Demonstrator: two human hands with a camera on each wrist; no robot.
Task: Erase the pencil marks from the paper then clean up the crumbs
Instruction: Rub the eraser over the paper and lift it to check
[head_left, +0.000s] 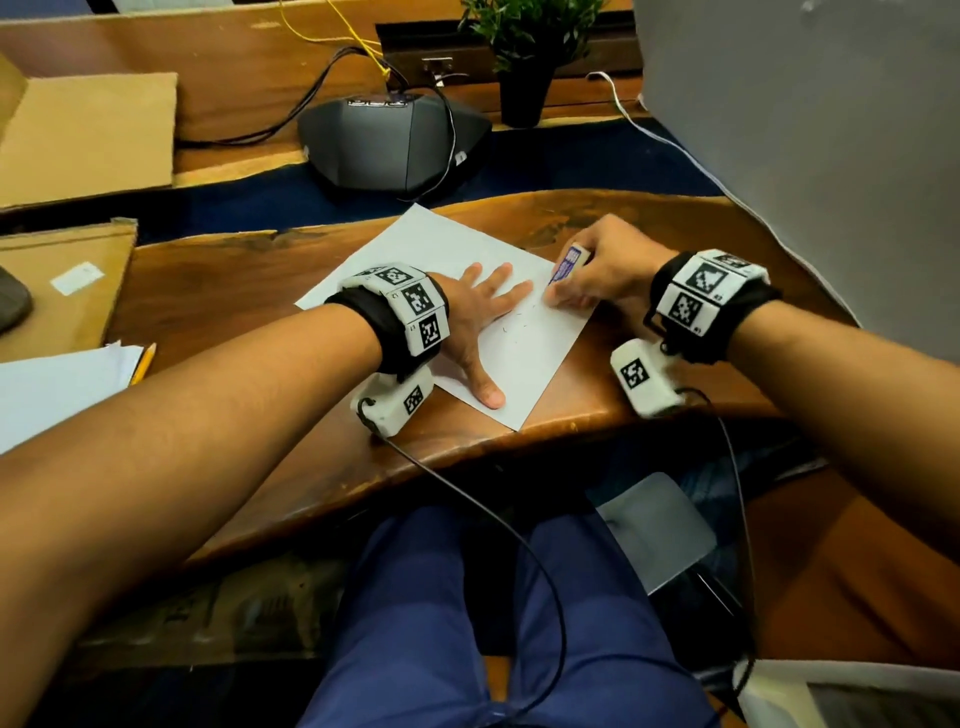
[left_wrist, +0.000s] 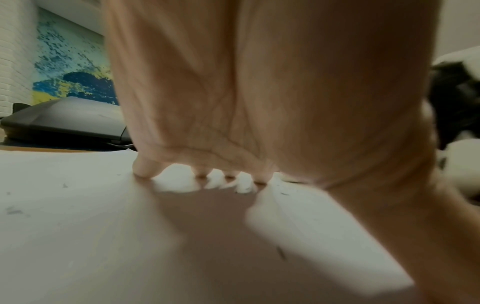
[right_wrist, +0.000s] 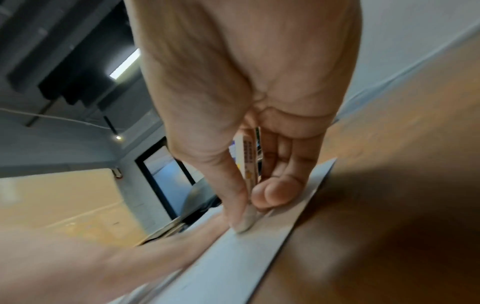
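Observation:
A white sheet of paper (head_left: 415, 244) lies tilted on the wooden desk (head_left: 218, 291). My left hand (head_left: 480, 317) presses flat on the paper with fingers spread; in the left wrist view its fingertips (left_wrist: 144, 169) touch the sheet (left_wrist: 78, 226). My right hand (head_left: 592, 280) grips a white eraser (head_left: 569, 262) with a purple sleeve, its lower end down on the paper's right edge. In the right wrist view the eraser (right_wrist: 249, 158) sits between thumb and fingers above the paper (right_wrist: 233, 257). Small dark eraser crumbs (head_left: 511, 330) dot the sheet near my hands.
A black conference phone (head_left: 395, 140) with cables sits behind the paper, a potted plant (head_left: 524, 57) beyond it. Cardboard pieces (head_left: 88, 135) lie at the left, with loose sheets (head_left: 57, 384) and a yellow pencil (head_left: 143, 361). A grey panel (head_left: 810, 156) stands at the right.

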